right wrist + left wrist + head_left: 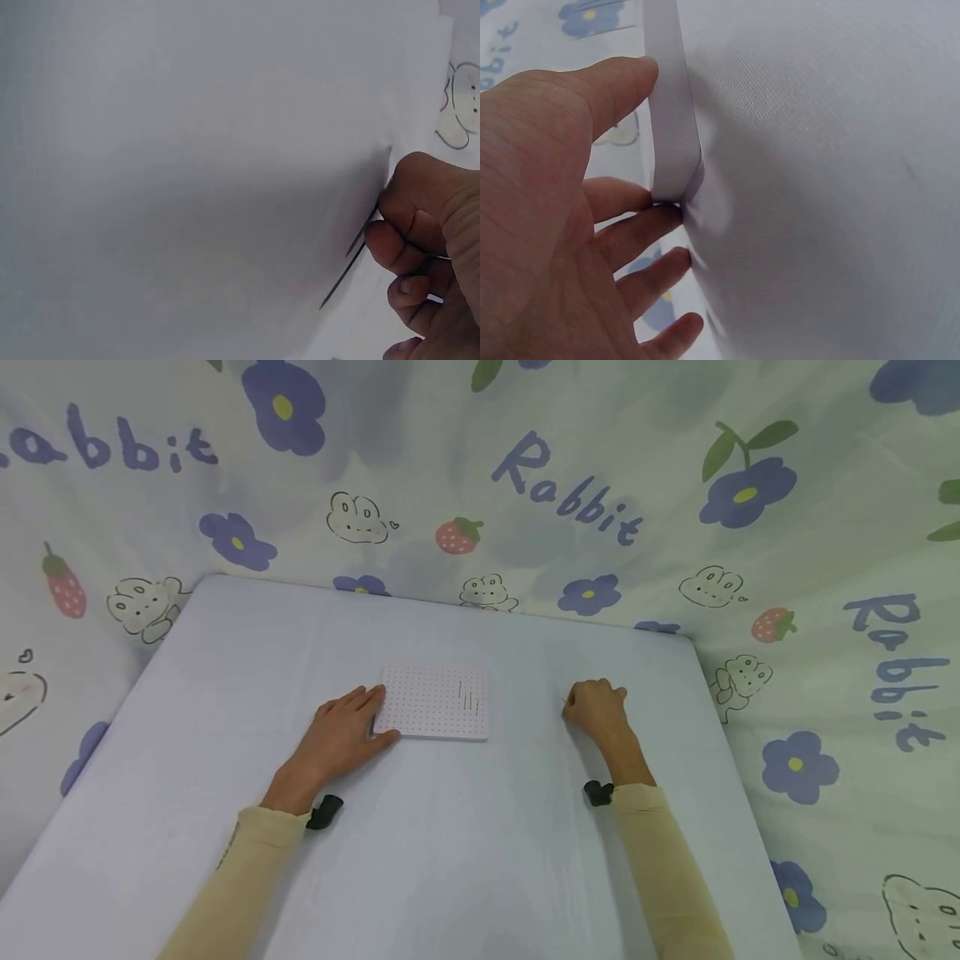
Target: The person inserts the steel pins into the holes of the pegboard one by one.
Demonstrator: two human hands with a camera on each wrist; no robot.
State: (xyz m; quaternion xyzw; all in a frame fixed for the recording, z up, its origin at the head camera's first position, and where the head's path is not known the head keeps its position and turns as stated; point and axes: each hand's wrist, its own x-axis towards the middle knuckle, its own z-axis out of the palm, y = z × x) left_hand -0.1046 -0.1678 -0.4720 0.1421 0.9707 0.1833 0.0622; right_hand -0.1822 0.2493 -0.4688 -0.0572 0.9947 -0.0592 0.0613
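Observation:
A white square board (420, 702) with rows of small holes lies on the table. Several thin dark needles (465, 701) stand in its right part. My left hand (341, 732) rests at the board's left side, fingers spread and thumb at the near corner. In the left wrist view, its thumb and fingertips touch the board's pale edge (673, 112). Off to the right of the board, my right hand (596, 708) pinches a thin dark needle (343, 276) between thumb and forefinger, close over the table. A second dark line runs beside it in the right wrist view.
The white-covered table (450, 860) reaches to a patterned cloth (420, 460) hanging behind and at the sides. Small black wrist devices are at the left cuff (325, 812) and the right cuff (598, 792).

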